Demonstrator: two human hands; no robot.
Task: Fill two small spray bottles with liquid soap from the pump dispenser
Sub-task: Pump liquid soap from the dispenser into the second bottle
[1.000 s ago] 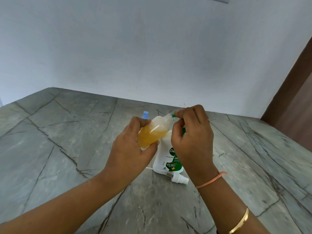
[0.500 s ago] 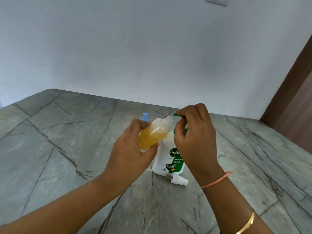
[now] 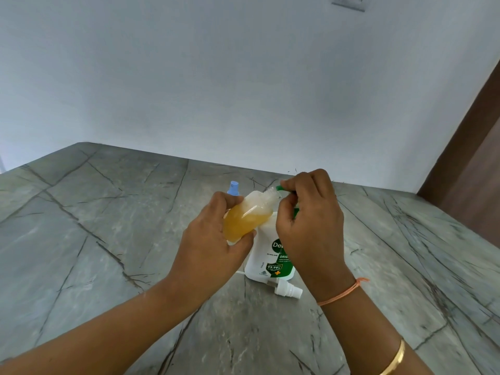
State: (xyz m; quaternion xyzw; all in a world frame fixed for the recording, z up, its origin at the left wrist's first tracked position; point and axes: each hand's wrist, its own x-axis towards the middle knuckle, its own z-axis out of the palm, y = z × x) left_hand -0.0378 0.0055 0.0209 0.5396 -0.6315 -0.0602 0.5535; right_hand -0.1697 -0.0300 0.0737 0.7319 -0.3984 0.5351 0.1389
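- The white soap dispenser (image 3: 263, 255) has a green label (image 3: 281, 251). Its brand word shows only "De", and the right hand (image 3: 308, 220) covers the rest.
- Below that, white letters read "ORIG", cut off by the same hand.
- A dark shield (image 3: 273, 267) lower on the label reads "99.99%".
- The smaller print nearby is too fine to read.

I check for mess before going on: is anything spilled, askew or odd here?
No spill shows on the table. The spray cap lies on its side before the pump dispenser, off its bottle. The small bottle in the left hand is tilted, mouth at the green nozzle.
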